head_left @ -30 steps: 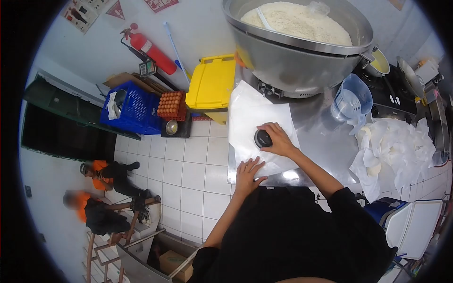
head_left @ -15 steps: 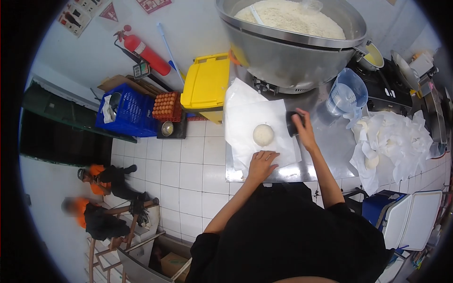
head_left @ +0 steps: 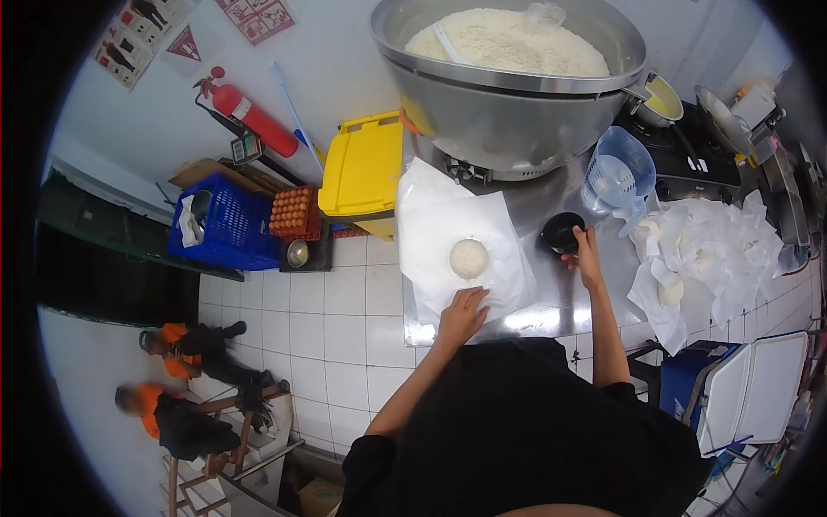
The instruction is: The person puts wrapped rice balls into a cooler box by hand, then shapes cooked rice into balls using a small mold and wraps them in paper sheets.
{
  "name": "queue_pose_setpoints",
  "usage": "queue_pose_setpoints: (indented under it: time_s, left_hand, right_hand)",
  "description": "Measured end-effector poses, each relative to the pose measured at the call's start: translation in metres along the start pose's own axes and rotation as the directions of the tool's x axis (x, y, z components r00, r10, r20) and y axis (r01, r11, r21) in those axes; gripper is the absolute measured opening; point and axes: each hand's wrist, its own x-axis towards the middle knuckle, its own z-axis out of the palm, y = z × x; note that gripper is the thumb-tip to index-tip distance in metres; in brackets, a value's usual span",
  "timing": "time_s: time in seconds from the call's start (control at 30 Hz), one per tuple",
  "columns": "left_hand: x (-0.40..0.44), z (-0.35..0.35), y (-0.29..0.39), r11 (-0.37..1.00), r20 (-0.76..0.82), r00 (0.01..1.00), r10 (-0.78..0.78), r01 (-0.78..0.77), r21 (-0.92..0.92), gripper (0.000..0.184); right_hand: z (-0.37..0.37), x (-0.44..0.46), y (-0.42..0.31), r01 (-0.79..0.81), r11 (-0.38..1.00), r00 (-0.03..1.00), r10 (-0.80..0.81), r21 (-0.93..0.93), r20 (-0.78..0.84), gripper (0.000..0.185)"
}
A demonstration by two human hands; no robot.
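Observation:
A round mound of white rice (head_left: 469, 258) sits on sheets of white paper (head_left: 495, 220) on the steel table. My left hand (head_left: 463, 317) lies on the near edge of the paper, just below the mound, its fingers stretched out and nothing seen in them. To the right of the paper, my right hand (head_left: 587, 257) grips a small black bowl (head_left: 564, 233) by its near right side. The bowl's dark hollow faces up towards me, and it is over bare steel.
Behind the paper stands a large metal pot (head_left: 508, 112) full of rice with a pale paddle (head_left: 450, 45). A blue-tinted jug (head_left: 618, 172) and a pile of paper-wrapped portions (head_left: 715, 250) lie right. A yellow-lidded bin (head_left: 362, 168) is left; two people sit farther off.
My right hand has carried the black bowl off the paper's right edge and turned its hollow upwards. My left hand stays at the paper's near edge with its thumb drawn closer.

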Motion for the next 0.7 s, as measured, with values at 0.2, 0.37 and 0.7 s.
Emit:
queue_pose_setpoints:
  time_s: [0.2, 0.37, 0.7]
  left_hand:
    - [-0.004, 0.004, -0.014, 1.000, -0.063, 0.998, -0.010, 0.009, -0.012, 0.014]
    - [0.017, -0.009, -0.008, 0.972, 0.018, 0.983, -0.183, 0.184, -0.149, 0.012]
    - [0.046, -0.045, -0.011, 0.947, 0.189, 0.937, -0.294, 0.312, -0.073, 0.018]
  right_hand:
    - [0.002, -0.021, -0.018, 0.026, 0.975, 0.984, -0.064, -0.223, -0.165, 0.061]
    - [0.026, -0.065, -0.018, 0.428, 0.371, 0.604, -0.796, -0.824, -0.045, 0.064]
    - [0.099, -0.100, -0.023, 0.751, 0.415, 0.659, -0.440, -0.513, 0.610, 0.071]
